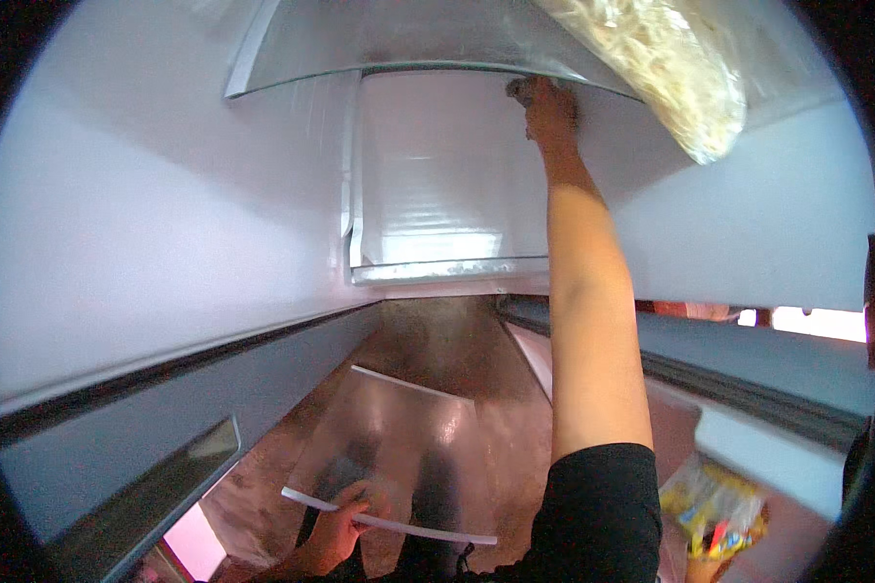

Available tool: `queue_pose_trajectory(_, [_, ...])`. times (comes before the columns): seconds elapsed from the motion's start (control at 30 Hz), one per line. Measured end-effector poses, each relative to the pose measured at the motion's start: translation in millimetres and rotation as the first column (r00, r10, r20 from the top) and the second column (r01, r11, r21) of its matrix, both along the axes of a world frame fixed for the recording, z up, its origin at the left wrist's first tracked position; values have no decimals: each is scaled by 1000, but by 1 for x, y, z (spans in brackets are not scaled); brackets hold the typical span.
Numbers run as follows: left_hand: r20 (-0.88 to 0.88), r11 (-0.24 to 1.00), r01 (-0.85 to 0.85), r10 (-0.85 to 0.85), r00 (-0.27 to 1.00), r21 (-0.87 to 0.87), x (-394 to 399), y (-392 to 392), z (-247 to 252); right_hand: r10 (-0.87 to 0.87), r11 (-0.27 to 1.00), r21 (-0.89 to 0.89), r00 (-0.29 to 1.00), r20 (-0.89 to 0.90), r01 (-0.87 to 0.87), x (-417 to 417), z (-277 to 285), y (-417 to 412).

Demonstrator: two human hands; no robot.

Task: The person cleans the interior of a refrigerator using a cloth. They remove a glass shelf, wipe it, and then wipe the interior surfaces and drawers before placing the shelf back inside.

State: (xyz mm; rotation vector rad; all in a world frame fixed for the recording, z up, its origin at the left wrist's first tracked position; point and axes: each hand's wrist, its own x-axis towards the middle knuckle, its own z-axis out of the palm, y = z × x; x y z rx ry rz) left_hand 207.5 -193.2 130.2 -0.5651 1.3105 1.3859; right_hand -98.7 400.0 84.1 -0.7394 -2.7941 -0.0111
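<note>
My left hand (pixel 341 526) grips the white trim of a clear refrigerator shelf panel (pixel 401 459), low in front of my body. The panel is see-through, with trim on two opposite edges. My right hand (pixel 552 113) reaches deep inside a refrigerator compartment, near its white back wall (pixel 437 167) and just under the front-to-back span of an upper glass shelf (pixel 437 40). A small grey-brown item (pixel 519 89), too blurred to name, shows at the fingers of this hand.
A clear plastic bag of pale food (pixel 671 73) overhangs the upper shelf at right. White side walls flank my arm, and a grey door (pixel 153 408) stands at left. A ledge of clear plastic (pixel 445 271) crosses the lower back. A yellow package (pixel 722 503) lies lower right, above a brown floor (pixel 255 503).
</note>
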Motion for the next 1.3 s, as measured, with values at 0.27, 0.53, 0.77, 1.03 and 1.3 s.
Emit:
queue_pose_trajectory(0.27, [238, 966, -243, 258, 936, -89, -8, 13, -17, -161, 987, 30, 987, 13, 160, -35, -22, 34])
queue_pose_trajectory(0.53, [202, 952, -300, 305, 931, -52, -17, 33, 4, -158, 968, 235, 940, 301, 87, -23, -44, 28])
queue_pose_trajectory(0.77, [181, 989, -150, 150, 972, -14, -10, 13, 21, -196, 964, 228, 948, 249, 139, 22, -19, -10])
queue_pose_trajectory(1.03, [260, 980, -199, 192, 946, -1, -2, -14, 35, -239, 969, 131, 931, 276, 210, 78, -7, -53])
queue_pose_trajectory(1.3, [267, 989, -145, 145, 953, -22, -8, -27, 46, -275, 958, -41, 948, 163, 284, 126, -5, -57])
